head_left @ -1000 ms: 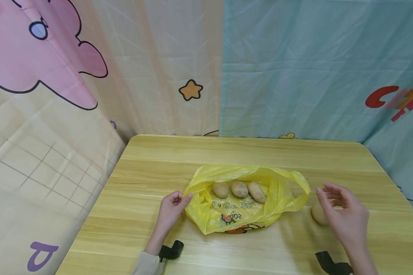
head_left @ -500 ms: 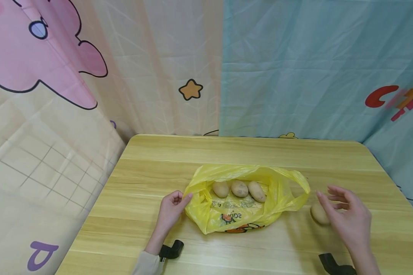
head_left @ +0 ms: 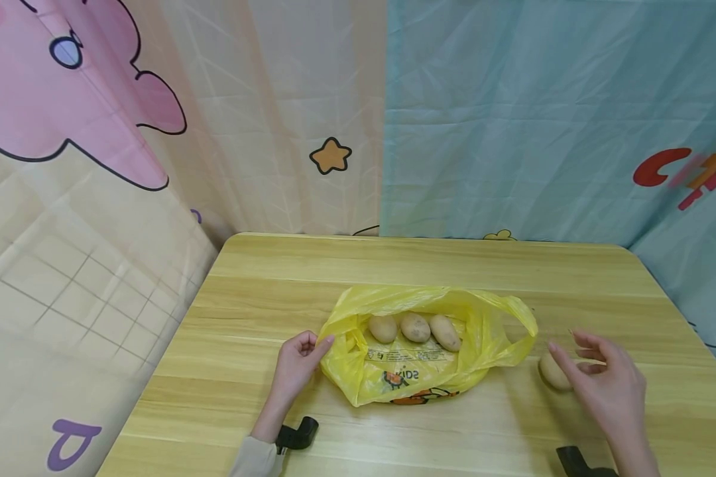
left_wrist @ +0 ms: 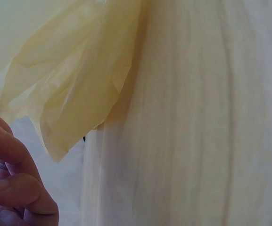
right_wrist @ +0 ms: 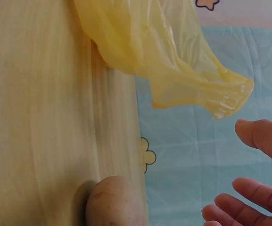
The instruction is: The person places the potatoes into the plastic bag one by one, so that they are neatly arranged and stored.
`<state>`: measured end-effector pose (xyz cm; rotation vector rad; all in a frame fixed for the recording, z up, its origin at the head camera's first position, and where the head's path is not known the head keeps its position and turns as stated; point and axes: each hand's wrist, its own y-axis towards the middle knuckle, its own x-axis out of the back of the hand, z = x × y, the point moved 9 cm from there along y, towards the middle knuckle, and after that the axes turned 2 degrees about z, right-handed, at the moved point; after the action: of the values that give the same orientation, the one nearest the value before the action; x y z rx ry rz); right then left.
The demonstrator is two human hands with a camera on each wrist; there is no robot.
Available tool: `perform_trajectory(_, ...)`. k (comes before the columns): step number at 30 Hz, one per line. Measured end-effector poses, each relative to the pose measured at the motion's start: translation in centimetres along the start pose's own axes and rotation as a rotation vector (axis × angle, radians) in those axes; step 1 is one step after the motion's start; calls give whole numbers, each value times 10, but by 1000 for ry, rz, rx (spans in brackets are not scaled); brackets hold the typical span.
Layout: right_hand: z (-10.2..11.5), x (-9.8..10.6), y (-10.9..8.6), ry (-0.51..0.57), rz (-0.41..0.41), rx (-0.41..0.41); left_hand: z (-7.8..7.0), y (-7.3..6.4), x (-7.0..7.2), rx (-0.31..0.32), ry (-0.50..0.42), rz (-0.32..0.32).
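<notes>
A yellow plastic bag (head_left: 346, 371) lies on the table with its mouth spread wide, printed with a cartoon and lettering. Three potatoes (head_left: 416, 327) sit in a row inside it. My left hand (head_left: 296, 363) pinches the bag's left edge between thumb and fingers. A single potato (head_left: 552, 372) rests on the table right of the bag, partly hidden behind my right hand (head_left: 610, 381). That hand hovers above it with fingers loosely bent and nothing between them. In the right wrist view, the bag's handle (right_wrist: 230, 96) ends just short of my thumb.
The wooden table (head_left: 262, 265) reaches to a printed curtain (head_left: 483, 132) at the back and another at the left. Black wrist mounts (head_left: 298, 434) stick out beside each wrist. The bag's right handle loop (head_left: 522, 318) stands up toward the right hand.
My right hand has drifted slightly right and down beside the loose potato, its fingers still parted from the thumb. The left hand, the bag and the potatoes stay where they were.
</notes>
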<state>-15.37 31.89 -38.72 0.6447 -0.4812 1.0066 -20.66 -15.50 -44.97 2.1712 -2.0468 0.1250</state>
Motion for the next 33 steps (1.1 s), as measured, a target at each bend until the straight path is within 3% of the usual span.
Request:
perform_trajectory(10, -14, -6, -5, -56, 53, -72, 1, 0, 1, 5, 9, -3)
perform_trajectory(22, -24, -13, -9, -78, 100, -53, 4, 0, 1, 19, 3, 0)
perform_trajectory(33, -23, -20, -8, -106, 111, 40, 4, 0, 0, 21, 1, 4)
